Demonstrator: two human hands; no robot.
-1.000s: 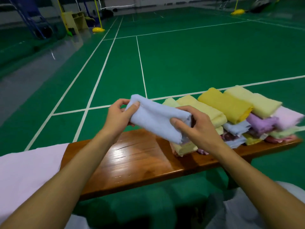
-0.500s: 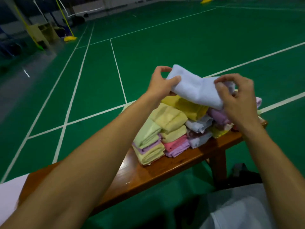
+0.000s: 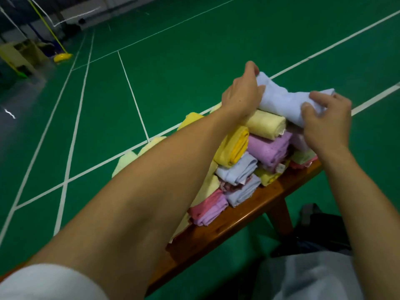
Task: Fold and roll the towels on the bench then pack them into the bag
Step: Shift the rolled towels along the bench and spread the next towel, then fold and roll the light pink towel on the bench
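Note:
A rolled pale blue towel (image 3: 283,100) lies across the top of a pile of rolled towels (image 3: 255,152) in yellow, purple, pink and blue at the right end of the wooden bench (image 3: 244,219). My left hand (image 3: 242,94) grips the roll's far left end, thumb on its near side. My right hand (image 3: 326,120) holds the roll's right end with curled fingers. A dark bag (image 3: 322,230) sits on the floor under the bench end, partly hidden by my right forearm.
Green court floor with white lines (image 3: 134,98) surrounds the bench. A yellow net-post base (image 3: 62,57) and a cabinet (image 3: 19,55) stand at the far left. My grey-clad lap (image 3: 303,278) fills the lower right.
Both hands carried the blue rolled towel rightward from over the bare bench to the top of the towel pile. The view swung right with them.

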